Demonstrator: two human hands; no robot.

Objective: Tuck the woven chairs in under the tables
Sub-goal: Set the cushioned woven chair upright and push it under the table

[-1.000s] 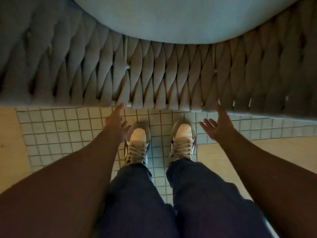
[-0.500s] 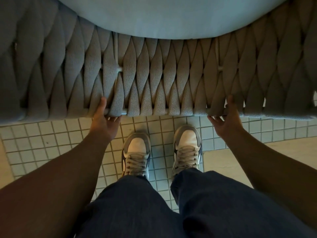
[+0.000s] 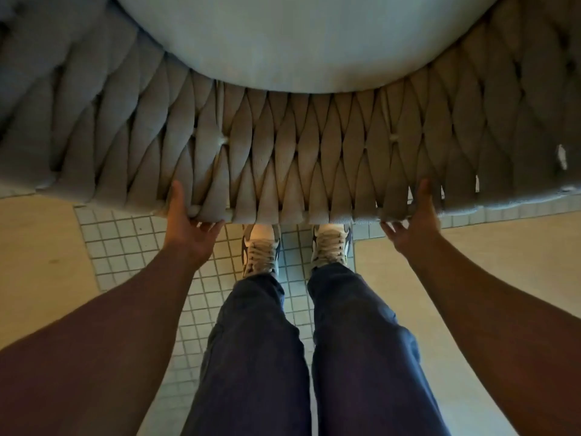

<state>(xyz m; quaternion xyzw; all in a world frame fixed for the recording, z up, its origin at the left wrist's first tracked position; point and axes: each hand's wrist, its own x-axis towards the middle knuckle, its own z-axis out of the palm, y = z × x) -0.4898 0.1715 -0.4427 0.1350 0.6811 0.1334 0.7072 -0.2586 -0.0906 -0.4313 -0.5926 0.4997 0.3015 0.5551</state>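
Woven chair (image 3: 283, 158) back straight ahead, left hand (image 3: 188, 225) and right hand (image 3: 415, 225) both clasping its top rim

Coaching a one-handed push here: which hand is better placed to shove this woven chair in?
Neither clearly: left hand and right hand both grip the woven chair back's top rail, roughly evenly spaced about its middle. Push with both.

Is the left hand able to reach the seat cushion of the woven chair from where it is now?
Probably yes. The left hand grips the top edge of the woven backrest, and the pale seat cushion lies just beyond, with nothing between them.
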